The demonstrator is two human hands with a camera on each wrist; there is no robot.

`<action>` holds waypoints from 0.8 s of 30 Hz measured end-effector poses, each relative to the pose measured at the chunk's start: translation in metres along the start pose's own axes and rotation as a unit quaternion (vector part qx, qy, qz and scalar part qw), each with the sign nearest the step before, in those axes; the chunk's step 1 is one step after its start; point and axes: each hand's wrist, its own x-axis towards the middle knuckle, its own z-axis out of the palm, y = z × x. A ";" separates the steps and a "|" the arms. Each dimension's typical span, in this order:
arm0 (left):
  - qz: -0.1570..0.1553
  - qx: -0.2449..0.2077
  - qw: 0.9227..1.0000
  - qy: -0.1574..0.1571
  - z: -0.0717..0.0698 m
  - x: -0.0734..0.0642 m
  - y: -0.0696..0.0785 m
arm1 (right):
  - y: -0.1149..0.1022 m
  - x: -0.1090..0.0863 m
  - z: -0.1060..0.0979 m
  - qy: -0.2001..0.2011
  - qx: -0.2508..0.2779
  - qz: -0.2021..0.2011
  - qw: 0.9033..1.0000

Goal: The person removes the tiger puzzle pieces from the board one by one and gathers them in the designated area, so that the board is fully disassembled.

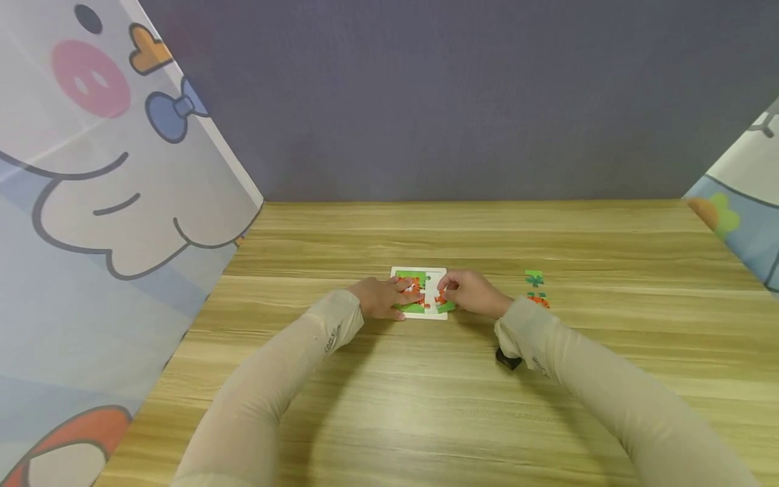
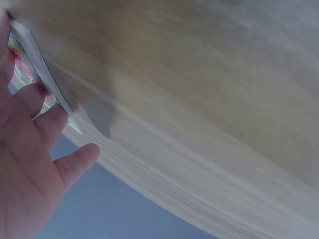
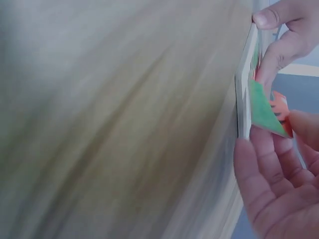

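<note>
A small jigsaw puzzle in a white frame [image 1: 426, 269] lies on the table, its left part filled with pieces [image 1: 414, 308] of an orange animal on green. My left hand [image 1: 379, 297] rests flat across that filled part, fingers spread. At the frame's right side, my right hand [image 1: 475, 292] pinches a green and orange puzzle piece [image 3: 265, 107] between thumb and fingers. The right wrist view has this piece tilted up from the board, one edge close to the frame. Bare white backing [image 1: 431, 292] shows between the filled part and the held piece.
Two loose puzzle pieces, a green one [image 1: 534, 278] and an orange and green one [image 1: 539, 302], lie right of the frame. A small black object [image 1: 508, 358] sits under the right cuff. A grey wall [image 1: 462, 101] stands behind the wooden table [image 1: 402, 406].
</note>
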 end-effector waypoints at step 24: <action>0.015 0.010 1.000 0.006 0.002 -0.003 -0.002 | 0.023 -0.035 -0.034 0.035 0.007 0.060 0.998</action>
